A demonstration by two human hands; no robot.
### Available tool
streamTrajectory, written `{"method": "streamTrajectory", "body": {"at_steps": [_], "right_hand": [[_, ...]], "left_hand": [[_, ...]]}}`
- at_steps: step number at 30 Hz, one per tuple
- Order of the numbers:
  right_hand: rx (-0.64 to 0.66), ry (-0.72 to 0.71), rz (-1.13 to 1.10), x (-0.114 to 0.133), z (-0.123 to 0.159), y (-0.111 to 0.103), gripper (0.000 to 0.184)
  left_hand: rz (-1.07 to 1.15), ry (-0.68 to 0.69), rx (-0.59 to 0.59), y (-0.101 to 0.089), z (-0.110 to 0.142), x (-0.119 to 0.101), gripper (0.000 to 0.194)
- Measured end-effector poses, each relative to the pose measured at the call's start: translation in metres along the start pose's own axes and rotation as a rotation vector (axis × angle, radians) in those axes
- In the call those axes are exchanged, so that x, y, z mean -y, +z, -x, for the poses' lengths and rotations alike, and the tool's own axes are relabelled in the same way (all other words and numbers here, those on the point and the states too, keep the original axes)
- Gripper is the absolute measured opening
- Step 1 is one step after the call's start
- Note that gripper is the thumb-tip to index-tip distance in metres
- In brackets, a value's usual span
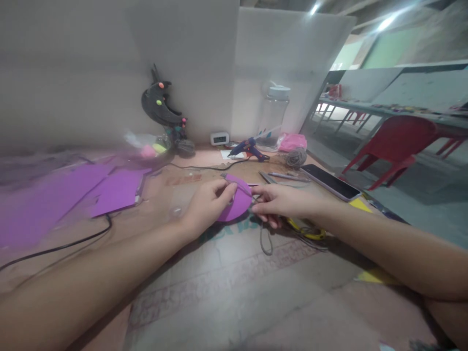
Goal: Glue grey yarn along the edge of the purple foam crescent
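Note:
My left hand (209, 204) is closed on a rounded purple paper piece (241, 201), its thumb pressed on the face. A strand of grey yarn (269, 248) crosses the paper and hangs in a loop under my right hand (276, 201). That hand pinches the yarn at the paper's right edge, fingers curled. Below the right wrist lie yellow-handled scissors (309, 232), partly covered by the hand and arm. A ball of grey yarn (295, 157) sits farther back.
Purple sheets (115, 191) and a black cable (76, 241) lie left. Behind stand a glue gun (245, 147), small clock (219, 139), clear bottle (274, 112) and black crescent decoration (157, 109). A phone (331, 182) lies right; a red chair (397, 141) stands beyond.

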State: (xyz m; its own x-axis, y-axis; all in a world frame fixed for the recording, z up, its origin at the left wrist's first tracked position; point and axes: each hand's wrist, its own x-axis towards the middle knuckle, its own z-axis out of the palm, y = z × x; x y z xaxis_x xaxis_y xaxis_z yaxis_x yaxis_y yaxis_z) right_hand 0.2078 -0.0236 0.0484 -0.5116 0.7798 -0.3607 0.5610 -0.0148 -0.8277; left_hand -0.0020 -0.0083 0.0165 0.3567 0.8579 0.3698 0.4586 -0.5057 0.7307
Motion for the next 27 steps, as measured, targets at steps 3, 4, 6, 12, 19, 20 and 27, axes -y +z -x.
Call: {"method": "streamTrajectory", "body": {"at_steps": [3,4,6,12,19,20,27], "right_hand": [[-0.036,-0.055,0.154,-0.002,0.004,-0.023,0.030],[-0.086,-0.076,0.187,-0.002,0.005,-0.030,0.027],[-0.200,-0.124,0.221,-0.001,0.007,-0.041,0.026],[-0.538,-0.183,0.248,-0.007,-0.003,-0.047,0.023],[-0.533,-0.296,0.290,-0.005,-0.003,-0.019,0.041],[-0.472,-0.308,0.197,-0.004,-0.003,-0.013,0.044],[-0.212,-0.270,0.080,-0.018,-0.013,0.000,0.052]], "left_hand": [[0.009,-0.005,0.028,0.001,0.000,0.000,0.034],[0.007,-0.001,0.039,0.001,0.000,0.000,0.034],[0.001,0.005,0.077,0.001,0.000,0.001,0.036],[-0.008,0.020,0.231,0.005,0.001,0.005,0.040],[-0.015,-0.013,0.289,0.007,0.001,0.008,0.040],[-0.016,-0.010,0.291,0.008,0.000,0.008,0.040],[-0.020,0.007,0.301,0.008,0.000,0.009,0.040]]}}
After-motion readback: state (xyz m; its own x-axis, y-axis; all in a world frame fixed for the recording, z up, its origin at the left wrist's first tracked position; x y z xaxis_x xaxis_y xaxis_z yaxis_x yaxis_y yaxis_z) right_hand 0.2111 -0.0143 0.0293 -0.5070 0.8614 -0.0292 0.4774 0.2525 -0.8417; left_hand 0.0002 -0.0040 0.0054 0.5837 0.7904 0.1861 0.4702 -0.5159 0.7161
